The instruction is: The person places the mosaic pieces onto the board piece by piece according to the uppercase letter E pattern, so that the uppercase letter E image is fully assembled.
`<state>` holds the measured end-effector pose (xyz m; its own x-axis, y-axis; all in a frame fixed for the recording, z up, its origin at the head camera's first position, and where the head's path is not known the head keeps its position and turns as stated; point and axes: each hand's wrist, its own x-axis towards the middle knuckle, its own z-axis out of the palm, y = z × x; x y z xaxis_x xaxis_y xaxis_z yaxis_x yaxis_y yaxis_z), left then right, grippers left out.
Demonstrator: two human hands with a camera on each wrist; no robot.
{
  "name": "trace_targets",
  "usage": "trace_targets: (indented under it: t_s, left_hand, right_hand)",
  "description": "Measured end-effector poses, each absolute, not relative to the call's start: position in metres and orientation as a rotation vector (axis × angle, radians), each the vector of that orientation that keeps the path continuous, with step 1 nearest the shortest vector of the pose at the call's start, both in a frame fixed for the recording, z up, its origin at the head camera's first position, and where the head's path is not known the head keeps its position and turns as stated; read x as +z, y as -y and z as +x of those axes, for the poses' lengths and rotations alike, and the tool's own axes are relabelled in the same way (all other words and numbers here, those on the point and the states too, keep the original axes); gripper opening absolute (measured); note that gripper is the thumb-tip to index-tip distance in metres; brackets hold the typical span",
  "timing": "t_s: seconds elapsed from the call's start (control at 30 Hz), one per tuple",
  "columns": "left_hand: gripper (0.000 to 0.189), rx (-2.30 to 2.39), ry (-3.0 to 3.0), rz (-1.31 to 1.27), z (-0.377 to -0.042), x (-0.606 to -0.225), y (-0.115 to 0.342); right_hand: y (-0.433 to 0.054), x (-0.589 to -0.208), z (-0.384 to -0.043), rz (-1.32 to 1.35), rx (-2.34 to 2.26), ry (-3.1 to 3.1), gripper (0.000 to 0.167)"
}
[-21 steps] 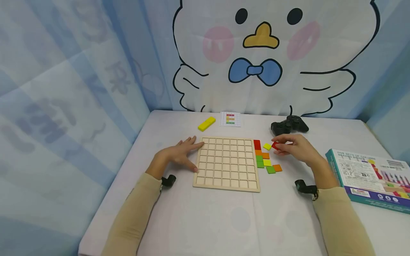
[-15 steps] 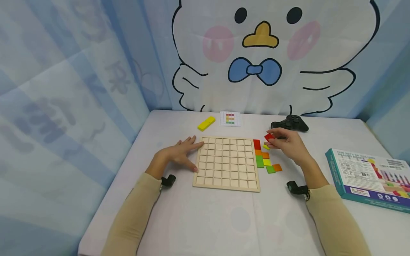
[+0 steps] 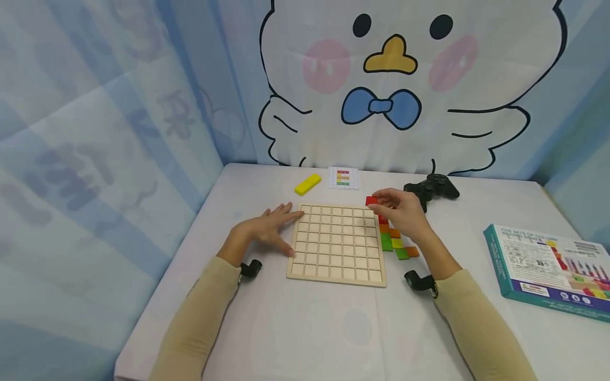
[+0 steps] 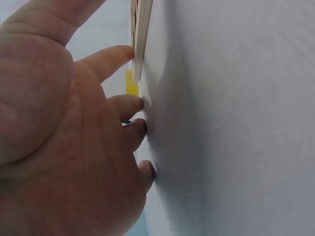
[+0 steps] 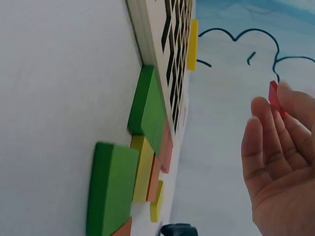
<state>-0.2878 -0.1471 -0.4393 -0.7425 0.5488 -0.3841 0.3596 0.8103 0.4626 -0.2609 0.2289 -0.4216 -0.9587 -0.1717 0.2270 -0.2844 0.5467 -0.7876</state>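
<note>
Head view: right hand [image 3: 402, 212] has a red tile [image 3: 371, 200] pinched, basically at the grid board [image 3: 336, 247]'s far-right corner; left hand [image 3: 267, 228] splayed, touching its left edge.

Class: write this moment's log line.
left hand touches square wooden grid board; right hand pinches red square tile; tile near board's far edge

Head view bright, shadows soft; 2 wrist views dimmer

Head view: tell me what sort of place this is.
Probably an enclosed tabletop play or recording booth. Cartoon-printed cloth stands behind the white-covered table, which bears a gridded wooden board with coloured tiles beside it and a printed box.
</note>
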Motion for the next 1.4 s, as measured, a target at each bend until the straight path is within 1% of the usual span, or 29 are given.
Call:
trace_targets:
  t_s: [0.3, 0.5, 0.7, 0.97, 1.17, 1.4]
  left_hand:
    - [0.119, 0.485, -2.481, 0.683, -0.287, -0.438, 0.146]
    - [0.119, 0.470, -2.487, 0.661, -0.287, -0.440, 0.146]
    - [0.119, 0.470, -2.493, 0.667, -0.286, -0.440, 0.146]
    - [0.119, 0.476, -2.494, 0.676, -0.285, -0.440, 0.148]
    - [0.119, 0.487, -2.478, 0.676, -0.284, -0.440, 0.147]
    - [0.118, 0.491, -2.480, 0.686, -0.284, -0.438, 0.145]
  right_hand:
    - [-0.190, -0.417, -0.272, 0.519, 1.324, 2.750, 0.030]
    - [-0.165, -0.417, -0.281, 0.628, 1.256, 2.802, 0.030]
    - [-0.148, -0.417, -0.288, 0.630, 1.268, 2.852, 0.028]
    - [-0.135, -0.426, -0.299, 0.716, 1.122, 2.971, 0.027]
    - [-0.133, -0.431, -0.297, 0.717, 1.052, 3.080, 0.030]
    - [-0.133, -0.434, -0.298, 0.740, 0.970, 3.077, 0.026]
